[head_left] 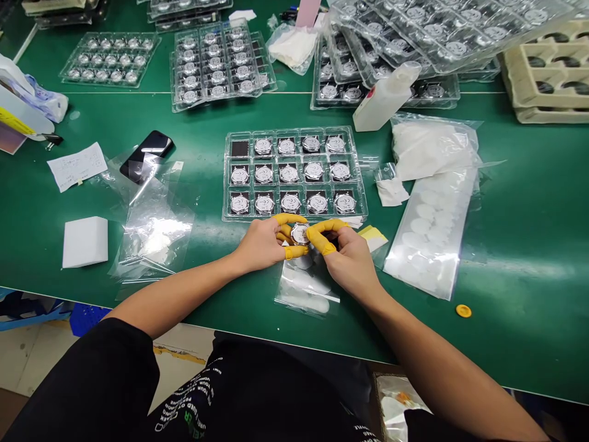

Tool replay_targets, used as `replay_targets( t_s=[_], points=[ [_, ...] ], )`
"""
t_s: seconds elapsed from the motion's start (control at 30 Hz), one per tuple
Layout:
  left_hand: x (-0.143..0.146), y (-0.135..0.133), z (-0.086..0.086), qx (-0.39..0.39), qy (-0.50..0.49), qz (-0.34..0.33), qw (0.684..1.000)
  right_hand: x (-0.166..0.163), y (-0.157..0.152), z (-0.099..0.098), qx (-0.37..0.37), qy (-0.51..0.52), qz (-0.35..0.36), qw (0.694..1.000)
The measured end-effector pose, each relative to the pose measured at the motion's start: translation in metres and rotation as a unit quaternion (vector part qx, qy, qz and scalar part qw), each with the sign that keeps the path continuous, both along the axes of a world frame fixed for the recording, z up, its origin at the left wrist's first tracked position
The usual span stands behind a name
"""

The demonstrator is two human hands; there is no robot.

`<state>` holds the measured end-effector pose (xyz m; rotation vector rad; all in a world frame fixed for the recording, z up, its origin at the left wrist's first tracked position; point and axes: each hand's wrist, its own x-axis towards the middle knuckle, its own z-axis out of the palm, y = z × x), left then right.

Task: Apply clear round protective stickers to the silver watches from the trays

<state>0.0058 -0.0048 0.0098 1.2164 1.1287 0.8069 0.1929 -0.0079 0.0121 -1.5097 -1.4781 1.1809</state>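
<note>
Head view: both hands on one round watch case point(300, 234), held up just above the desk point(519, 245), near its front edge and just off the near edge of a clear plastic tray point(226, 184). Left hand point(260, 244) pinches the case from the left, right hand point(346, 261) from the right, both closed narrow on it. Yellow finger cots point(289, 218) on several fingers of both hands. Silver face visible, detail hidden by the fingers.

Tray: 3x5 slots, 14 round watch cases seated, top-left slot shows only a dark pad point(239, 148). Small clear bag point(306, 294) right under the hands.

Right of tray: sheet of white foam discs in clear film point(427, 233), white bag point(432, 147), yellow disc point(463, 310) near the front edge. White plastic bottle point(386, 98) lying on its side by more stacked trays point(414, 31) along the back.

Left side: white sponge block point(85, 242), loose clear film point(156, 233), black phone point(147, 156), paper note point(77, 166). Pulp tray point(547, 67) in back right corner.
</note>
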Motion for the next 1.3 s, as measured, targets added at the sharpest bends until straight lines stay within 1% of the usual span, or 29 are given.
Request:
replay_targets(
  t_s=[0.07, 0.17, 0.23, 0.3, 0.4, 0.5, 0.6, 0.7, 0.77, 0.83, 0.9, 0.93, 0.97, 1.0, 1.03, 1.07, 1.1, 1.13, 1.17, 1.23, 1.3],
  points=[
    [0.0, 0.0, 0.002, -0.002, 0.005, 0.001, 1.0, 0.003, 0.004, 0.001, 0.035, 0.042, -0.033, 0.998],
    [0.0, -0.001, 0.005, -0.001, 0.013, 0.006, 1.0, 0.011, 0.011, 0.002, 0.074, 0.126, -0.104, 0.984],
    [0.0, -0.001, 0.006, -0.003, 0.014, 0.005, 1.0, 0.017, 0.016, 0.003, 0.086, 0.136, -0.137, 0.977],
    [0.0, -0.001, 0.007, -0.009, 0.011, 0.005, 1.0, 0.022, 0.018, 0.003, 0.096, 0.117, -0.148, 0.977],
    [0.0, -0.001, 0.007, -0.013, 0.008, 0.01, 1.0, 0.023, 0.018, 0.005, 0.098, 0.108, -0.126, 0.981],
    [0.001, -0.001, 0.007, -0.012, 0.002, 0.017, 1.0, 0.019, 0.017, 0.007, 0.107, 0.125, -0.105, 0.981],
    [0.001, -0.002, 0.003, -0.012, -0.015, 0.026, 0.999, 0.014, 0.014, 0.005, 0.085, 0.134, -0.084, 0.984],
    [0.002, -0.002, -0.001, -0.007, -0.035, 0.036, 0.999, 0.006, 0.011, -0.001, 0.041, 0.115, -0.022, 0.992],
    [0.001, -0.002, -0.003, 0.003, -0.035, 0.042, 0.999, -0.002, 0.008, -0.005, 0.03, 0.101, 0.02, 0.994],
    [0.001, -0.003, -0.003, 0.007, -0.028, 0.044, 0.999, -0.005, 0.007, -0.003, 0.035, 0.081, 0.034, 0.995],
    [0.001, -0.003, -0.002, 0.005, -0.028, 0.044, 0.999, 0.004, 0.008, 0.006, 0.069, 0.027, 0.0, 0.997],
    [0.001, -0.003, -0.001, 0.004, -0.03, 0.044, 0.999, 0.014, 0.01, 0.012, 0.095, -0.029, -0.029, 0.995],
    [0.001, -0.003, -0.001, 0.004, -0.031, 0.045, 0.999, 0.027, 0.012, 0.019, 0.121, -0.106, -0.053, 0.986],
    [0.0, -0.003, 0.0, 0.005, -0.031, 0.045, 0.998, 0.043, 0.015, 0.025, 0.144, -0.2, -0.07, 0.967],
    [0.0, -0.003, 0.0, 0.006, -0.03, 0.045, 0.999, 0.059, 0.017, 0.031, 0.147, -0.302, -0.061, 0.94],
    [0.0, -0.002, 0.001, 0.005, -0.026, 0.041, 0.999, 0.074, 0.02, 0.034, 0.13, -0.391, -0.028, 0.911],
    [0.0, -0.002, 0.001, 0.004, -0.022, 0.036, 0.999, 0.087, 0.023, 0.035, 0.102, -0.451, 0.006, 0.887],
    [0.0, -0.002, 0.001, 0.002, -0.018, 0.032, 0.999, 0.097, 0.025, 0.034, 0.068, -0.481, 0.041, 0.873],
    [0.0, -0.002, 0.001, 0.001, -0.016, 0.029, 0.999, 0.103, 0.028, 0.031, 0.032, -0.493, 0.073, 0.867],
    [0.0, -0.001, 0.0, 0.0, -0.015, 0.03, 0.999, 0.108, 0.033, 0.024, -0.035, -0.483, 0.123, 0.866],
    [0.0, -0.002, 0.0, -0.002, -0.016, 0.035, 0.999, 0.109, 0.037, 0.021, -0.082, -0.474, 0.152, 0.864]
  ],
)
